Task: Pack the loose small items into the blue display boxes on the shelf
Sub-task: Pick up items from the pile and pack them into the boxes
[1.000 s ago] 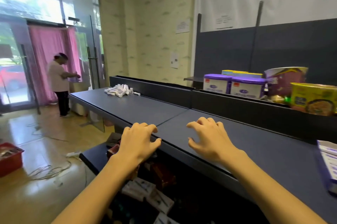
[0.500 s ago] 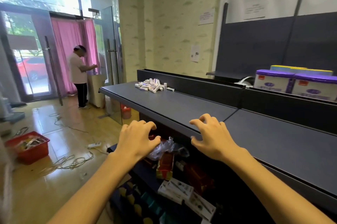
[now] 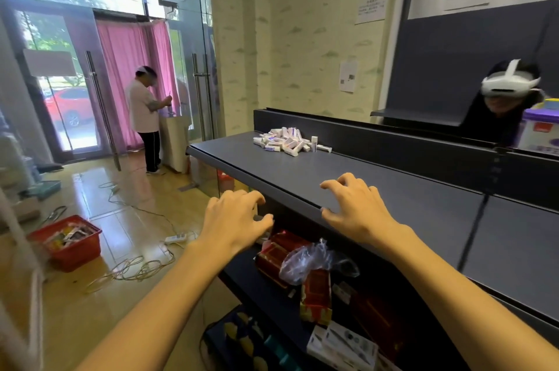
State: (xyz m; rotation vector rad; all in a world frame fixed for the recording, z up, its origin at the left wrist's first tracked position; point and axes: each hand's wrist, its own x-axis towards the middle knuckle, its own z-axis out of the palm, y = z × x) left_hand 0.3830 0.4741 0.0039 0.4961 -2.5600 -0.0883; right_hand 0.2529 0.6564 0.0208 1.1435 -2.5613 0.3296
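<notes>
The dark shelf [image 3: 348, 177] runs away toward a glass door with a pink curtain [image 3: 133, 74], above a glossy floor strewn with cables and a red basket [image 3: 68, 242]. The pile of small white items [image 3: 286, 142] lies far down the shelf, well apart from both hands. The left hand [image 3: 234, 219] hovers off the front edge and the right hand [image 3: 357, 207] above the shelf top, fingers spread and empty. Since a second ago the view has swung left; the pile now sits nearer.
</notes>
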